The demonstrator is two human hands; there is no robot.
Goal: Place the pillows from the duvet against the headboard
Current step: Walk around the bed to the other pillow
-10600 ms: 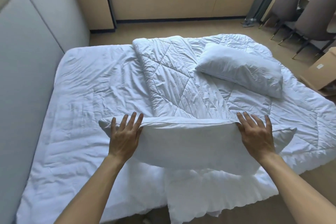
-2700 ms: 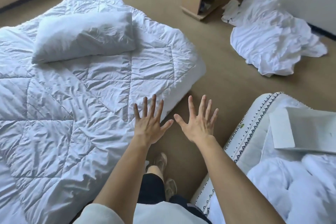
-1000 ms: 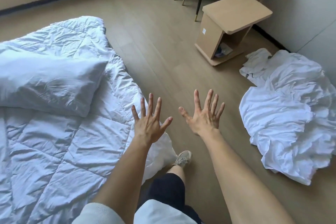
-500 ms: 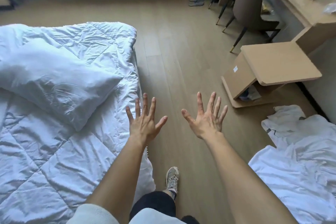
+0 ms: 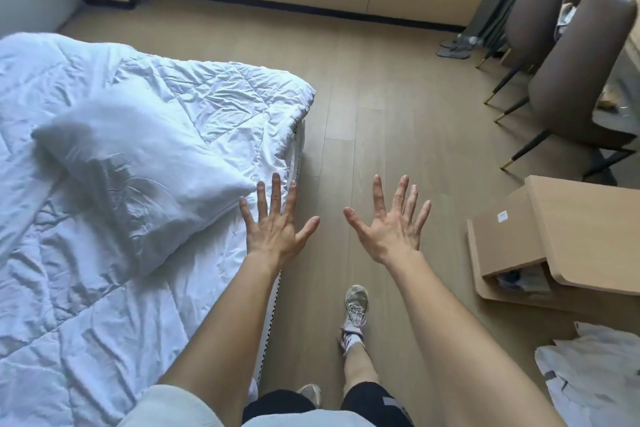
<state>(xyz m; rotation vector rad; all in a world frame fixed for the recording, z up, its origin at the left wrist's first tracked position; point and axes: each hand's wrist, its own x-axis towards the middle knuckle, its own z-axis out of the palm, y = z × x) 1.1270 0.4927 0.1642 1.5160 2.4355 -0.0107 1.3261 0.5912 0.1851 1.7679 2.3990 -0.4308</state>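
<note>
A white pillow (image 5: 135, 180) lies on the white quilted duvet (image 5: 86, 305) on the left, one corner pointing toward the bed's right edge. My left hand (image 5: 273, 222) is held out with fingers spread, empty, just right of that pillow corner and over the bed's edge. My right hand (image 5: 389, 222) is also spread and empty, over the wooden floor. No headboard shows in the head view.
A low wooden side table (image 5: 571, 239) stands on the right, with two brown chairs (image 5: 568, 76) behind it. White sheets (image 5: 595, 378) lie crumpled on the floor at bottom right. My feet are on the floor strip beside the bed. A wall runs along the far side.
I have walked along the bed's side, and the view has swung left. The pillow is now closer, its corner next to my left hand. Both hands stay spread and empty.
</note>
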